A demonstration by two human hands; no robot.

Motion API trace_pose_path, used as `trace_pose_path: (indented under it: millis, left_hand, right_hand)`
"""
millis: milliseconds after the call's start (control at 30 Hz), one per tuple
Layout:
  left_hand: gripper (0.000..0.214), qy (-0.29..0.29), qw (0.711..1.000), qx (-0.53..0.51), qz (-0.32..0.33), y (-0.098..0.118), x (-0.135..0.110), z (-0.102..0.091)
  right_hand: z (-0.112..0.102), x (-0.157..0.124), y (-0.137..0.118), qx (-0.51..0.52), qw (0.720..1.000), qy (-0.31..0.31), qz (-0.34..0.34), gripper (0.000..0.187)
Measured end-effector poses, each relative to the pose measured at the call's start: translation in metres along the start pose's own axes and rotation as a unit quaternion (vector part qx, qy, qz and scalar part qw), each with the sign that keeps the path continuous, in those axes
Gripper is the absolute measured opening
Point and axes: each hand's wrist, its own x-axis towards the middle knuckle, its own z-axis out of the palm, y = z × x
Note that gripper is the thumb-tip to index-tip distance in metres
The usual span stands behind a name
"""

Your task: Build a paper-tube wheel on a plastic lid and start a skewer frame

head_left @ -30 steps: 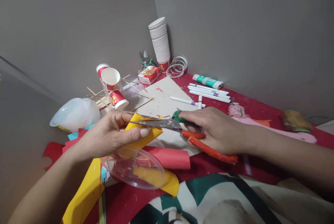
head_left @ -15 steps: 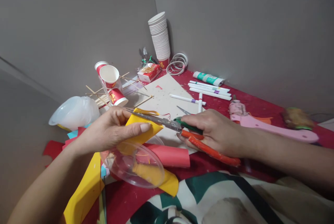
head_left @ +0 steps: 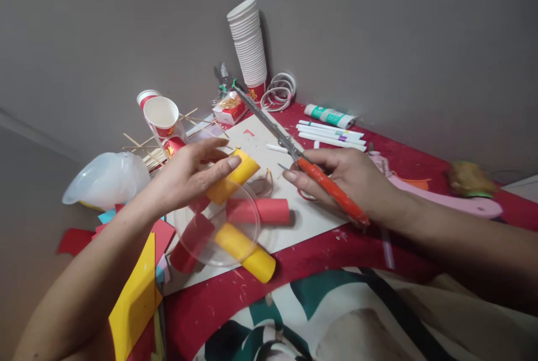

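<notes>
My left hand [head_left: 191,173] is closed on a rolled yellow paper tube [head_left: 241,173], thumb on top and fingers partly hidden behind it. The tube is at the upper edge of a round clear plastic lid [head_left: 250,243]. Around the lid are a red paper tube [head_left: 273,211], another yellow tube [head_left: 259,263] and a darker red tube [head_left: 185,251]. My right hand [head_left: 342,179] grips scissors [head_left: 332,187] with orange-wrapped handles, their long blades pointing up and left, away from the paper. A second small metal tip shows by the right fingers.
A tall stack of paper cups [head_left: 247,41] stands at the back corner. White paper sticks [head_left: 332,137] lie at right, near a pink glue gun [head_left: 441,198]. Joined cups [head_left: 162,114], wooden sticks, a clear plastic bowl [head_left: 113,181] and coloured paper [head_left: 134,294] are at left.
The scissors have come away from the yellow tube and swung upward in my right hand. The lid with its tubes now sits lower and flatter over the pale board. The view shifted slightly.
</notes>
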Motion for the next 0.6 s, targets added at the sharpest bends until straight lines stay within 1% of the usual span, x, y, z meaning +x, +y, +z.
trace_pose_path:
  millis: [67,133,167,233,300,367,400,467,533,600]
  left_hand:
    - [0.061,0.064,0.997,0.029,0.029,-0.005,0.001,0.001]
    - [0.057,0.114,0.992,0.042,0.042,-0.008,-0.003,0.000]
    - [0.056,0.130,0.990,0.042,0.040,-0.009,-0.007,0.001]
    - [0.052,0.143,0.988,0.045,0.029,-0.011,-0.018,0.002]
    - [0.047,0.142,0.987,0.064,0.024,-0.014,-0.032,0.007]
    - [0.045,0.134,0.986,0.093,0.032,-0.020,-0.046,0.017]
    - [0.044,0.127,0.985,0.110,0.041,-0.023,-0.053,0.023]
    - [0.043,0.113,0.978,0.153,0.082,-0.031,-0.065,0.038]
    - [0.046,0.087,0.969,0.201,0.117,-0.039,-0.074,0.054]
    - [0.053,0.046,0.962,0.240,0.122,-0.046,-0.081,0.068]
  right_hand:
    - [-0.001,0.001,-0.001,-0.002,1.000,0.007,0.020,0.037]
    - [-0.002,0.001,-0.002,-0.020,0.999,0.018,0.026,0.041]
    - [-0.003,0.001,-0.002,-0.029,0.999,0.025,0.025,0.042]
    - [-0.004,0.001,-0.002,-0.042,0.998,0.035,0.023,0.042]
    - [-0.005,0.000,-0.002,-0.046,0.998,0.040,0.023,0.041]
    - [-0.006,0.000,-0.003,-0.046,0.998,0.040,0.028,0.041]
    - [-0.006,0.000,-0.004,-0.048,0.998,0.039,0.031,0.042]
    - [-0.007,0.001,-0.005,-0.049,0.998,0.034,0.037,0.042]
    - [-0.007,0.001,-0.006,-0.040,0.998,0.027,0.043,0.042]
    - [-0.008,0.000,-0.005,-0.023,0.998,0.019,0.057,0.039]
